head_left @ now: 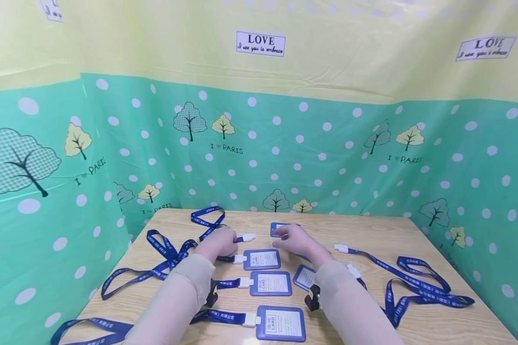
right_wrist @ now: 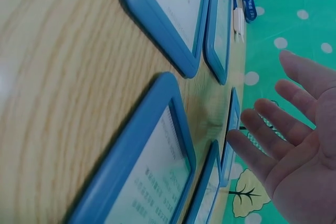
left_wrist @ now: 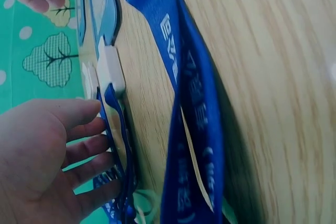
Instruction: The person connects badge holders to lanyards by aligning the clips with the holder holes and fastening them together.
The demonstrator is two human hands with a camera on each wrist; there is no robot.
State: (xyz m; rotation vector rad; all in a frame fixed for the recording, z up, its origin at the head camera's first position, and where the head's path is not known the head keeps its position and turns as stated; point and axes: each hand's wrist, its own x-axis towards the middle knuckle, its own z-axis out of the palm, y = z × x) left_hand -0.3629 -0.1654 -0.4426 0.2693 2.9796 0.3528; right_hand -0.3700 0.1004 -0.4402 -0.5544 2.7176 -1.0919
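Note:
My left hand (head_left: 221, 241) is over the far lanyard's dark blue strap near its white clip (head_left: 249, 237). In the left wrist view its fingers are loosely extended, with fingertips right at a strap (left_wrist: 117, 124). My right hand (head_left: 300, 242) hovers with spread fingers by a blue card holder (head_left: 276, 225) at the back, partly covering it; the right wrist view shows nothing in the palm. Three card holders, the back one (head_left: 262, 259), the middle one (head_left: 271, 283) and the front one (head_left: 281, 324), lie in a column, clipped to lanyards.
Another card holder (head_left: 304, 277) lies partly behind my right wrist. To the right are lanyards with a loose white clip (head_left: 341, 247) and looped straps (head_left: 427, 287). Tangled straps (head_left: 168, 258) lie left on the wooden table (head_left: 349, 225). A green and yellow curtain (head_left: 311, 158) surrounds the table.

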